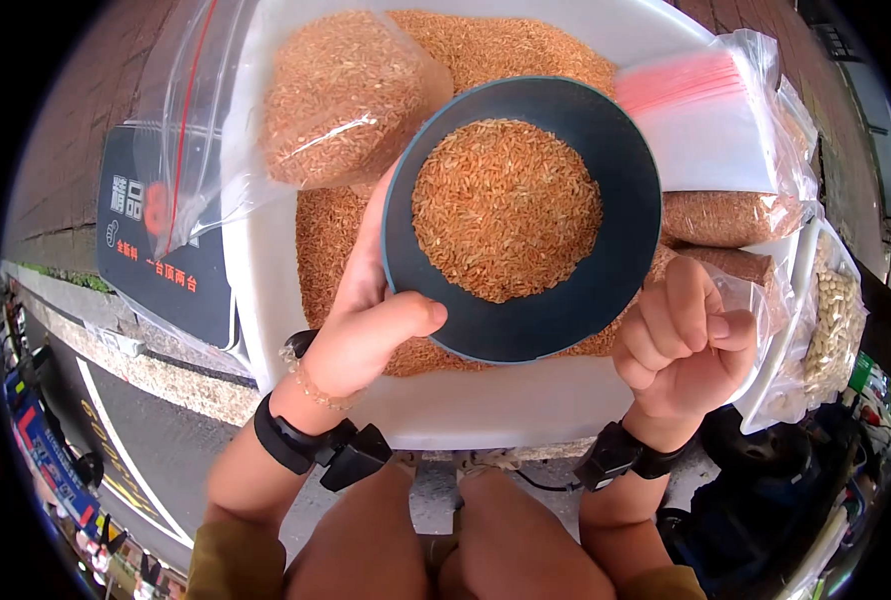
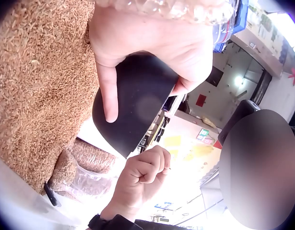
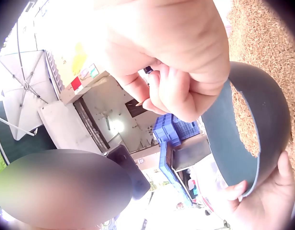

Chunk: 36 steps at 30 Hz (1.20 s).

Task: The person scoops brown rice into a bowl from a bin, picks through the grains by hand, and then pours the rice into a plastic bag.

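A dark blue-grey bowl (image 1: 511, 335), partly filled with reddish-brown rice (image 1: 506, 210), is held above a white tub by my left hand (image 1: 361, 330). The thumb lies at the rim, while the other fingers support the bowl's outside, as the left wrist view shows. Right of the bowl is my right hand (image 1: 681, 335), raised with fingers curled and thumb against the index finger. A tiny brown rice grain (image 3: 139, 104) shows at those fingertips in the right wrist view. More loose rice (image 1: 506, 45) fills the tub below.
The white tub (image 1: 446, 415) contains a clear bag of rice (image 1: 351, 110) at back left. Flat zip bags (image 1: 706, 135) lie over packed rice (image 1: 731, 217) on the right. Pale beans (image 1: 831, 310) sit in a side container. A dark box with printed characters (image 1: 171, 285) stands left.
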Tool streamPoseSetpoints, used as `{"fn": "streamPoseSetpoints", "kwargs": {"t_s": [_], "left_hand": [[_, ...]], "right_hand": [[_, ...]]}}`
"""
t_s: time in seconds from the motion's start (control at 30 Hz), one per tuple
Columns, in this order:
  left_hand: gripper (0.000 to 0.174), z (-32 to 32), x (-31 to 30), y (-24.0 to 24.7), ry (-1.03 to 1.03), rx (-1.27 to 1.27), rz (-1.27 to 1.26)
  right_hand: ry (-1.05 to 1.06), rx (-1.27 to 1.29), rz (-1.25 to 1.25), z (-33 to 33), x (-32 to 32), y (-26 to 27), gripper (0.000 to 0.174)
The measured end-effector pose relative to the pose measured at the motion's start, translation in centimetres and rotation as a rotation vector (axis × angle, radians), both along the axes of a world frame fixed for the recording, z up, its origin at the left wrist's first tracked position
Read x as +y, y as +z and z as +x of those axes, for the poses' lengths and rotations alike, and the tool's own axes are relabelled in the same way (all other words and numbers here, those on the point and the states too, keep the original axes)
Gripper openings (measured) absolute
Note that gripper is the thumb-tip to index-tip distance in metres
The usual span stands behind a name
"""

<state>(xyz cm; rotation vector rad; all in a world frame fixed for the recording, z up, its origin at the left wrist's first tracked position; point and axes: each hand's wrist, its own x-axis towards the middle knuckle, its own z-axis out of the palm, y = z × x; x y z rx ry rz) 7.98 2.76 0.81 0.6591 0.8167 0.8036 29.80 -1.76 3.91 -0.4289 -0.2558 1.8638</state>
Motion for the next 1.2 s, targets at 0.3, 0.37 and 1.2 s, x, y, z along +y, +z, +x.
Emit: {"fn": "streamPoseSetpoints", "kwargs": {"t_s": [0.3,0.37,1.2], "left_hand": [[0.087,-0.4,0.2,0.2,0.002,-0.040,0.024],[0.087,-0.3,0.2,0.2,0.008,-0.053,0.005],[0.085,0.0,0.2,0.1,-0.097,-0.137,0.048]], "right_hand": [[-0.057,0.070,-0.012,0.0,-0.5,-0.9,0.010],[-0.074,0.092,-0.026,0.0,-0.4,-1.0,0.010],[0.173,-1.913,0.462,-6.1,1.8,0.7,0.013]]}}
